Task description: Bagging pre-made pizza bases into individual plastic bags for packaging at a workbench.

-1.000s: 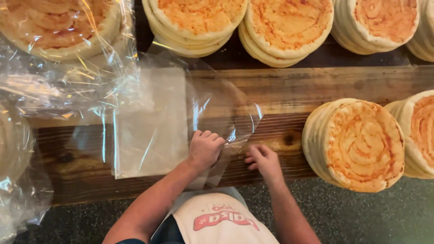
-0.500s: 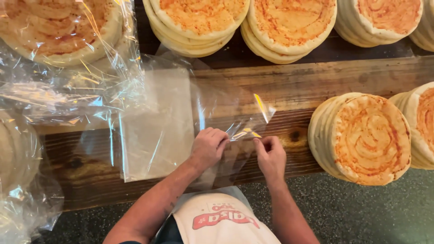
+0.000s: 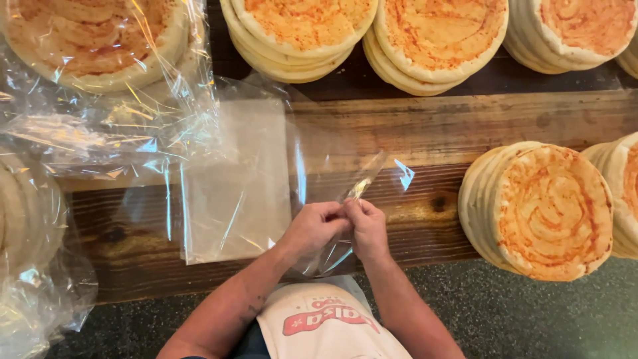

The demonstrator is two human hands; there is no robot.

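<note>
My left hand and my right hand are pressed together over the near edge of a wooden table. Both pinch the edge of one clear plastic bag, which lifts off the wood and rises away from my fingers. Just left of my hands lies a flat pile of clear plastic bags. A stack of sauced round flatbreads sits to the right of my hands.
A bagged stack of flatbreads lies at the far left, with more bagged ones below it. Three bare stacks line the far edge. Another stack shows at the right border.
My hands have come together from slightly apart. The single bag, first flat on the pile, has been pinched and lifted at its edge.
</note>
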